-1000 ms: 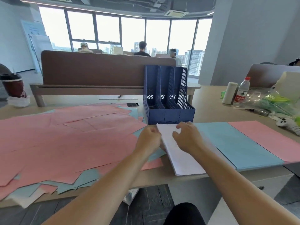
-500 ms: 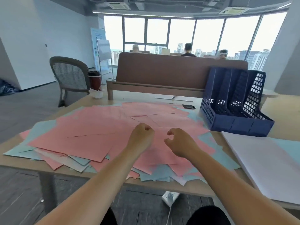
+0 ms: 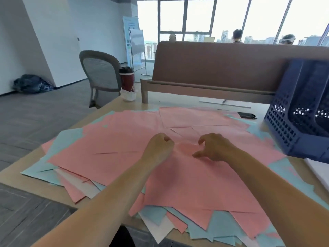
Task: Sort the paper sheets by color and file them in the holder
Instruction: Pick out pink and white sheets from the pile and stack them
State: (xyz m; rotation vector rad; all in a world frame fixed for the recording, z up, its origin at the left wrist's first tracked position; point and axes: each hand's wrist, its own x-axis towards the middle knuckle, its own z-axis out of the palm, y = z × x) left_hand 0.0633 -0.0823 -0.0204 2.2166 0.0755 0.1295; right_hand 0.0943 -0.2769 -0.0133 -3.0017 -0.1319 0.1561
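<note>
A wide, messy pile of pink sheets covers the table, with light blue sheets and some white ones sticking out underneath. The dark blue slotted file holder stands at the right. My left hand hovers over the middle of the pile with its fingers curled into a fist, holding nothing. My right hand is beside it, fingers loosely bent and thumb spread, its tips just at the top pink sheet. The sheet bulges slightly between the two hands.
A white stack's corner shows at the right edge. A black phone and a pen lie behind the pile. A red cup stands at the far left corner, a grey chair beyond it. A brown divider backs the table.
My view and both hands have swung left, from the white stack by the holder to the mixed pile. Both hands now sit lower over the pink sheets, and the right hand's fingers have spread.
</note>
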